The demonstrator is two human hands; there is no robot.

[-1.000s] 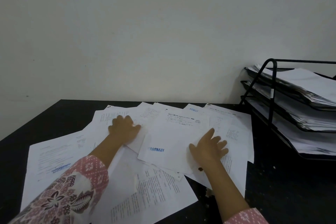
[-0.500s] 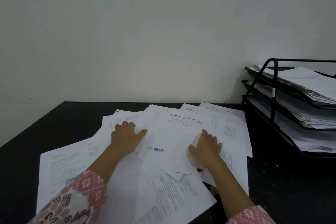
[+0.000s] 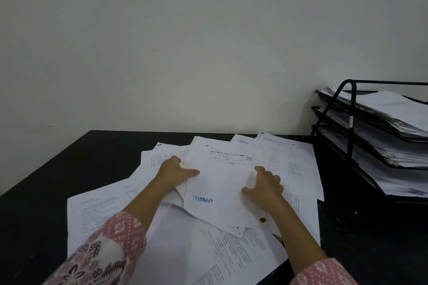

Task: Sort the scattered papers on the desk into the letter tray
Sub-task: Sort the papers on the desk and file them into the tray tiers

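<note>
Black desk, curled fingers gripping stamped sheet

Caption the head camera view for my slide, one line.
Left hand pinches the APPROVED-stamped sheet, right hand rests on it, amid scattered papers on a black desk beside a letter tray.

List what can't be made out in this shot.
Head view only:
- Tray: right part cut off by frame edge.
- Papers: print too small to read.
- Sheet: blue stamp's last letter faded.
- Left hand: fingertips hidden behind sheet edge.
- Right hand: grip on sheet unclear, knuckles hide fingertips.
</note>
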